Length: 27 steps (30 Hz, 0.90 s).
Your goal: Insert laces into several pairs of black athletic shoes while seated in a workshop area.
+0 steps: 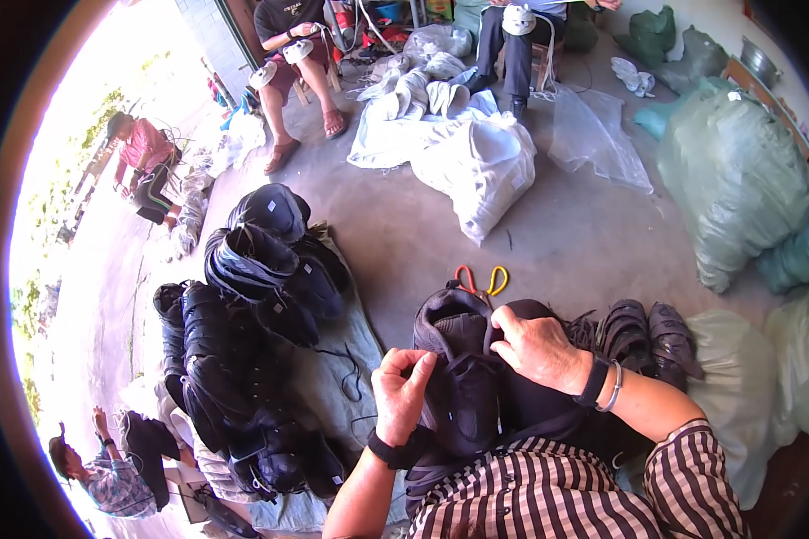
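Note:
A black lace-up shoe upper rests on my lap, its opening facing away from me and its tongue showing. My left hand is closed in a pinch at the shoe's left side. On the other side, my right hand is closed with its fingertips at the collar's right edge. Whatever lies in either pinch, perhaps a thin lace or thread, is too small to make out. Just beyond the shoe stick up scissors handles, one loop red and one yellow; their blades are hidden.
Stacked black shoe uppers lie on a pale sheet to my left. More dark uppers sit at my right, beside large green sacks. Ahead is a white sack with pale uppers. Several people sit around, some handling pieces.

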Available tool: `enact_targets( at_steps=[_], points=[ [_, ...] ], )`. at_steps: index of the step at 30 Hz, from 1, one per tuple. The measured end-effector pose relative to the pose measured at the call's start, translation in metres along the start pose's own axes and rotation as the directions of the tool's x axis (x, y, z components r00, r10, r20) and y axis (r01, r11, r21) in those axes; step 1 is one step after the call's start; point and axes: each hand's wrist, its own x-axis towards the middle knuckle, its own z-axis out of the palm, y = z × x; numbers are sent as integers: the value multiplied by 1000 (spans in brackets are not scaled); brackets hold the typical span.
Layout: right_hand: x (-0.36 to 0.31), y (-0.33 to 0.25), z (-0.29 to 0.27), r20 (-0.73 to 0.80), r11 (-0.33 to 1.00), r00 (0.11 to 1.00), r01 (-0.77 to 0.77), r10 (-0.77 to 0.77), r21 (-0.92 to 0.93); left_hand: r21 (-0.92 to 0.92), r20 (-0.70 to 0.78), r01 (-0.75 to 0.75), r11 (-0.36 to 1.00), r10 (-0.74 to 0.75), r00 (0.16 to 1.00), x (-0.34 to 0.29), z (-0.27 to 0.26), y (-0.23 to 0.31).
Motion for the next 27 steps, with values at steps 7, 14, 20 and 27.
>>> enact_targets(
  at_steps=[7, 14, 20, 27],
  points=[
    [10, 10, -6, 86, 940, 950, 310, -301, -139, 436, -72, -263, 861, 325, 943, 4, 12, 25],
    [19, 2, -23, 253, 911, 923, 347, -290, -222, 527, 116, -337, 780, 327, 938, 17, 7, 32],
    [21, -8, -15, 244, 829, 925, 371, -290, -418, 430, 329, -397, 811, 269, 905, 33, -11, 42],
    [31, -5, -4, 212, 948, 966, 200, -149, -246, 573, 611, -691, 441, 333, 718, 52, -20, 69]
  ],
)
